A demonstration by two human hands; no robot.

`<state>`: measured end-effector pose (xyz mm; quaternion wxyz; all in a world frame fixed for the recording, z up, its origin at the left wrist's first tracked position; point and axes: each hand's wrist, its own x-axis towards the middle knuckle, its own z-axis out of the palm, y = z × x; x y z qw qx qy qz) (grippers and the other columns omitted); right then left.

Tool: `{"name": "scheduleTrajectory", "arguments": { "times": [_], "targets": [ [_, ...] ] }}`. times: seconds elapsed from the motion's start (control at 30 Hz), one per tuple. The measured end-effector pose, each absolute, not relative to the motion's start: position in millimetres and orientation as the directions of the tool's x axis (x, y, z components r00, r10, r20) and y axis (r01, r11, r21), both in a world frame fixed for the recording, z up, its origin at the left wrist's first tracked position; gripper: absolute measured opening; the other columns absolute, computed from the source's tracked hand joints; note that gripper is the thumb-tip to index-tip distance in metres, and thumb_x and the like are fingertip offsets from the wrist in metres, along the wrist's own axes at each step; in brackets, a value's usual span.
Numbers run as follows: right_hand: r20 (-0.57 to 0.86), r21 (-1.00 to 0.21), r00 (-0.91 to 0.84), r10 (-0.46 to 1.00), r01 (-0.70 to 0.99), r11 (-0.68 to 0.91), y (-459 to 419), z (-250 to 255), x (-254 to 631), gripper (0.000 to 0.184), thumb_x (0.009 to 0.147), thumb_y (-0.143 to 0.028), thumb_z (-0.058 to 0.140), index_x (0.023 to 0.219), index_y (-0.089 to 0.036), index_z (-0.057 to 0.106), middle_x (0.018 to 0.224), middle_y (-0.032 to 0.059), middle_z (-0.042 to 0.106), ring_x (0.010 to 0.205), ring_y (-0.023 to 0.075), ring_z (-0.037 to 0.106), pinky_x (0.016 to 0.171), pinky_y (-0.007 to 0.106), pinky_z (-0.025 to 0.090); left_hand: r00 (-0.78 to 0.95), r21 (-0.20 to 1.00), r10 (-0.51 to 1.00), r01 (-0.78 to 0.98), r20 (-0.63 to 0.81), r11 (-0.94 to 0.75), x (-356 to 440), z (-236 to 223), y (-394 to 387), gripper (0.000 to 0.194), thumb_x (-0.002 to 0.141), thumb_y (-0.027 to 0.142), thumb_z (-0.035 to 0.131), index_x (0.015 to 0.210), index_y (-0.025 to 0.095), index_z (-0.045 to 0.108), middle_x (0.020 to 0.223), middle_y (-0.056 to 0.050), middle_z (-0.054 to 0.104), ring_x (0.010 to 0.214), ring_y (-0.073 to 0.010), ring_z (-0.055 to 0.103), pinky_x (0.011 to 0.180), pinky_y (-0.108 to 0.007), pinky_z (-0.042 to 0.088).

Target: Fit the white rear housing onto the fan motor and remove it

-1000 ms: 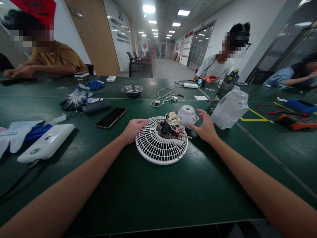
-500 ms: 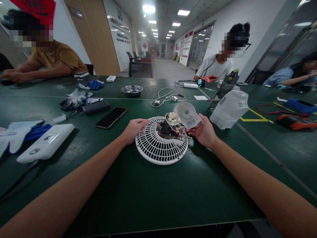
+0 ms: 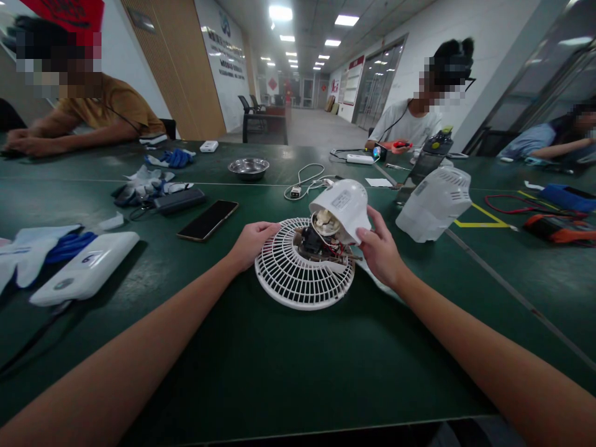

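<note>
A round white fan grille (image 3: 305, 285) lies on the dark green table in front of me. My left hand (image 3: 254, 245) grips its left rim, thumb on top. On the grille sits a fan motor (image 3: 314, 242) with dark parts, thin wires and a pale gear housing (image 3: 326, 222). My right hand (image 3: 382, 248) holds a white plastic motor cover (image 3: 342, 205), thumb on its near edge. The cover is tilted over the motor's right and back side, so part of the motor is hidden. Whether the two touch I cannot tell.
A translucent white plastic container (image 3: 431, 208) and a dark bottle (image 3: 421, 167) stand at the right. Left are a phone (image 3: 208, 220), a white power bank (image 3: 86, 268) and gloves (image 3: 144, 186). A metal bowl (image 3: 248, 168) and a white cable (image 3: 302, 183) lie behind. Several people sit around.
My right hand has turned the motor cover over, from its slotted end facing me to its labelled outer side up, and brought it left over the motor. My left hand stays on the grille.
</note>
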<state>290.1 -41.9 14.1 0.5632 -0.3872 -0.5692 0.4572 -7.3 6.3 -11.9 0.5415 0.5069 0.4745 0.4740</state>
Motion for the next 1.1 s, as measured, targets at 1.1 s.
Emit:
{"name": "scheduleTrajectory", "arguments": {
  "times": [1.1],
  "targets": [
    [0.552,-0.483,-0.486,0.678,0.477,0.735,-57.4,31.2,290.3,0.09,0.08,-0.049,0.077,0.156,-0.033,0.032,0.154,0.0119,0.048,0.13,0.0373,0.055,0.1,0.062,0.054,0.607,0.392,0.628,0.49,0.487,-0.778,3.1,18.1,-22.8,0.065,0.079,0.064,0.072,0.125,0.02,0.062,0.125,-0.013,0.061,0.111,-0.0321,0.055,0.093,-0.052,0.047]
  ]
}}
